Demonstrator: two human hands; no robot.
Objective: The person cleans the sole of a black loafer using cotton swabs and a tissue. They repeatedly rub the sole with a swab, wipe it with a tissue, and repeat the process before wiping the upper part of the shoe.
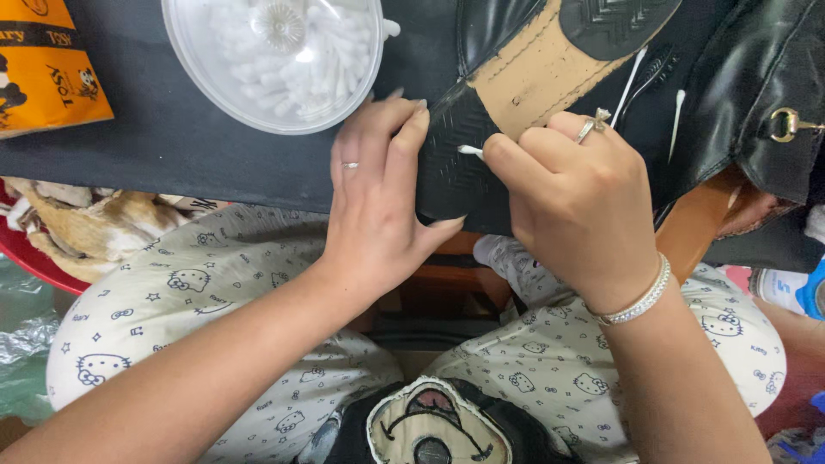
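The left hand [378,198] grips the black shoe [481,129] sole-up to steady it; at three o'clock, the right hand [571,193] pinches a cotton swab [470,151] against the heel.

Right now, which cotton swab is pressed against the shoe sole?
The cotton swab pinched in the right hand; the two loose swabs lie untouched on the dark mat, right of the shoe sole.

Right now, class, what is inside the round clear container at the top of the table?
The clear container holds many white cotton swabs, fanned around a ribbed central knob. The see-through lid blurs them, and the container's bottom beneath the swabs is covered.
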